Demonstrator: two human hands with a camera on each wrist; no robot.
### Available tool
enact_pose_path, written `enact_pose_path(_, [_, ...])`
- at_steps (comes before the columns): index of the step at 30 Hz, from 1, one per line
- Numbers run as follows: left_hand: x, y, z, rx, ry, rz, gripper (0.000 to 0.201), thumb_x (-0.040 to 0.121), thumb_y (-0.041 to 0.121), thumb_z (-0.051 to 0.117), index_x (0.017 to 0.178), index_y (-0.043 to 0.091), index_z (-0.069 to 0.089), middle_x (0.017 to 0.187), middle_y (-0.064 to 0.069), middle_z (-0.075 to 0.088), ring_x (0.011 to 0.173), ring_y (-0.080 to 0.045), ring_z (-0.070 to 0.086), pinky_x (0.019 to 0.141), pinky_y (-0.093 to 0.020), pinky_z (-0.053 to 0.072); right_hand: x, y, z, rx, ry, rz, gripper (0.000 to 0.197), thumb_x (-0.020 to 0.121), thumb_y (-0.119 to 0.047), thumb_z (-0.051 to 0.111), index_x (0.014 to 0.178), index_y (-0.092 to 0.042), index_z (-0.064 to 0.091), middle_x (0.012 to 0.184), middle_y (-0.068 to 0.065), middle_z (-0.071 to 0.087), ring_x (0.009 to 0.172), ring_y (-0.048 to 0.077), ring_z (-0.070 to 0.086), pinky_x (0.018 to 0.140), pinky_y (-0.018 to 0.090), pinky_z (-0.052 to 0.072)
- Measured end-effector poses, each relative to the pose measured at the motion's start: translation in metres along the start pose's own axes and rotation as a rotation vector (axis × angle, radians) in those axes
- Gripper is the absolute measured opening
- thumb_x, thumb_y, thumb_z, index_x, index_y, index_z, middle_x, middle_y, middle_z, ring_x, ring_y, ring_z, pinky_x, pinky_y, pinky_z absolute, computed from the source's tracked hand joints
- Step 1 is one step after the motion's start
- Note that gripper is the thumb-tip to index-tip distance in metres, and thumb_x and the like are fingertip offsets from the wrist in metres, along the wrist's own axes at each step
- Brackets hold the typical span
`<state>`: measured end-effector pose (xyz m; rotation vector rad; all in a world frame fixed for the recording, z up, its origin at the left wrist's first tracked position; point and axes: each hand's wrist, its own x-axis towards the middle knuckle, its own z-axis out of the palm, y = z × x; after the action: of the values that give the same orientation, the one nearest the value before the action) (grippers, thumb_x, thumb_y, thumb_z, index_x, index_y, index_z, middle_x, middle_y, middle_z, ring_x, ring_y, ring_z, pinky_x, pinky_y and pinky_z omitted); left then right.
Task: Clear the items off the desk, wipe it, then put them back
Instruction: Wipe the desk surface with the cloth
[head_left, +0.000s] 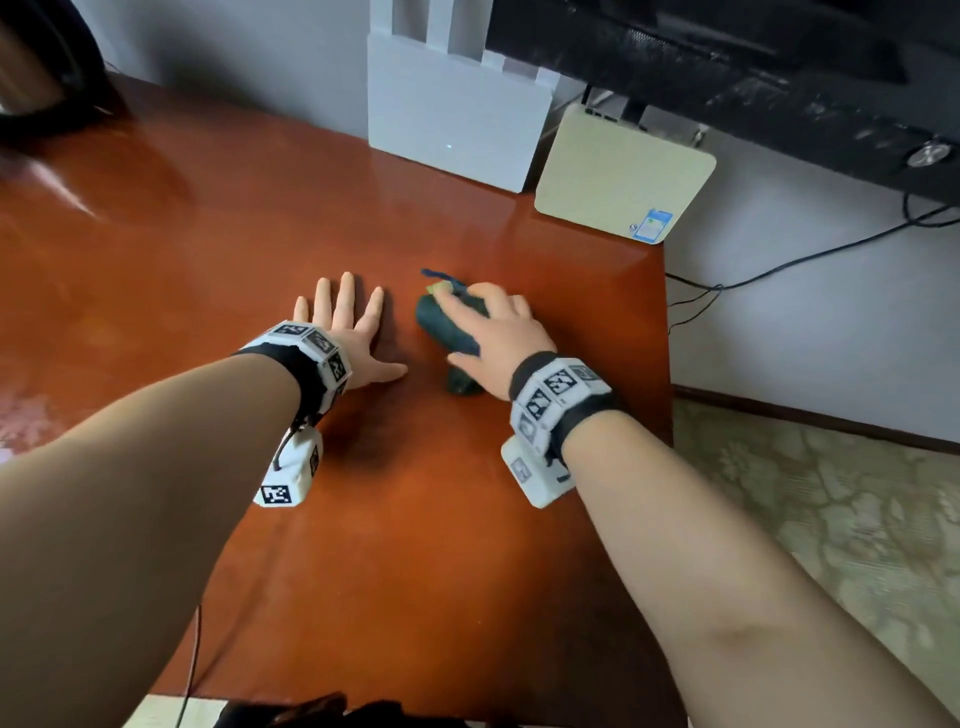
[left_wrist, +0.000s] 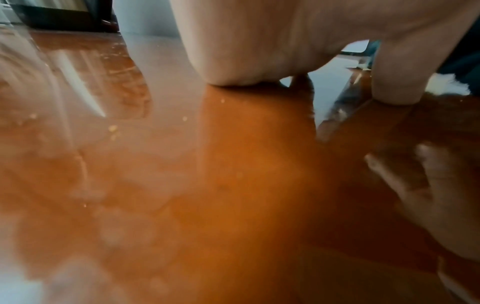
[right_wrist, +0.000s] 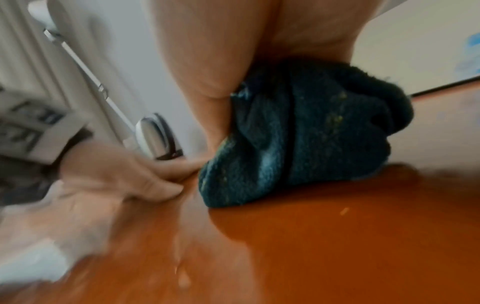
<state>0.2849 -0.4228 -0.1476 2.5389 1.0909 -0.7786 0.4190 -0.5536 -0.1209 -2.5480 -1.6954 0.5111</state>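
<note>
Two hands are down on the desk (head_left: 426, 519), and only one is working. The right hand (head_left: 498, 332) lies over a bunched dark teal cloth (head_left: 447, 327), fingers bent down over its top and the thumb against its near left side, pressing the wad onto the wood; the right wrist view shows the cloth (right_wrist: 298, 133) squashed under the palm with its lower edge touching the surface. How tightly the fingertips close on the far side I cannot tell, as the hand covers them. The left hand (head_left: 348, 338) rests flat just beside the cloth, fingers straight and slightly spread, thumb stuck out toward the cloth, holding nothing; in the left wrist view its heel (left_wrist: 249, 51) and thumb touch the glossy top.

The wad's long axis runs from far-left to near-right, roughly along the right forearm. It sits under the right hand and just to the right of the left thumb, so the right hand is plainly the one to drive it. Wiping seems under way, with pale specks showing on the unwiped wood on the left. A likely next stroke sweeps leftward, and the left hand lies right in that path.

At the back edge stand a white box (head_left: 457, 114) and a cream box (head_left: 618, 171), under a black monitor (head_left: 753, 67).
</note>
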Motion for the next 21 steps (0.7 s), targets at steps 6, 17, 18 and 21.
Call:
enact_pose_path(6, [0.002,-0.001,-0.001,0.019,-0.014,-0.005,0.098,0.082,0.070,0.043,0.148,0.029,-0.017,0.155,-0.005,-0.026,0.144,-0.029,-0.022,0.117,-0.046,-0.007,-0.013,0.036,0.015,0.038,-0.045,0.246,0.033,0.093,-0.029,0.037,0.123,-0.043,0.043,0.142,-0.001,0.030,0.117,0.033,0.033,0.092,0.040,0.040])
enact_pose_path(17, [-0.034,0.013,0.008,0.035,0.068,0.040,0.086,0.091,0.057,0.041,0.151,0.023,-0.011,0.154,-0.010,-0.028,0.144,-0.029,-0.021,0.118,-0.043,-0.005,-0.101,0.132,-0.001,0.273,0.146,0.709,0.041,0.092,-0.023,0.047,0.133,-0.025,0.048,0.128,0.018,0.044,0.111,0.040,0.053,0.096,0.037,0.042])
enact_pose_path(18, [-0.041,0.015,0.014,0.035,0.060,0.052,0.088,0.091,0.057,0.042,0.150,0.023,-0.012,0.154,-0.009,-0.029,0.144,-0.028,-0.022,0.118,-0.043,-0.005,-0.103,0.128,-0.003,0.278,0.169,0.660,0.040,0.092,-0.023,0.047,0.132,-0.026,0.048,0.128,0.016,0.044,0.109,0.039,0.054,0.096,0.036,0.042])
enact_pose_path(21, [-0.062,0.016,0.031,0.034,0.023,0.071,0.091,0.088,0.061,0.044,0.150,0.025,-0.013,0.154,-0.007,-0.029,0.144,-0.027,-0.023,0.119,-0.043,-0.005,-0.107,0.110,-0.009,0.329,0.199,0.547,0.038,0.092,-0.022,0.046,0.130,-0.027,0.049,0.130,0.013,0.043,0.107,0.034,0.054,0.091,0.030,0.042])
